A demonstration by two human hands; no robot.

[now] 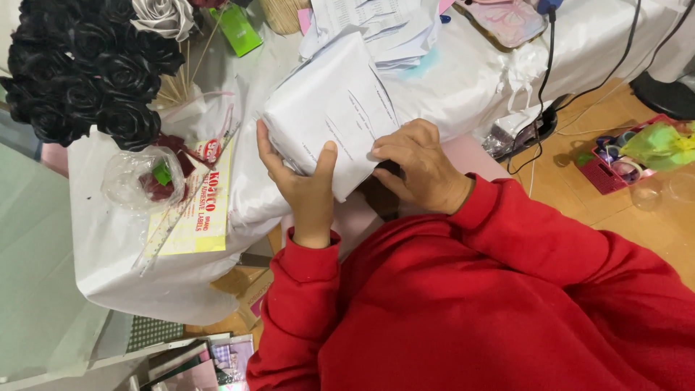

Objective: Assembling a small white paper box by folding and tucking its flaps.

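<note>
Both hands grip my white paper-wrapped bundle [329, 116] above the white-covered table [116, 246]: left hand [308, 190] cups its lower edge, right hand [420, 166] presses the printed sheet flat, wrapping apparently folded, unsealed.

Single head-worn view, looking steeply down, close over the red sleeves [463, 304] toward the white-covered table [130, 268]; floor at right.
</note>
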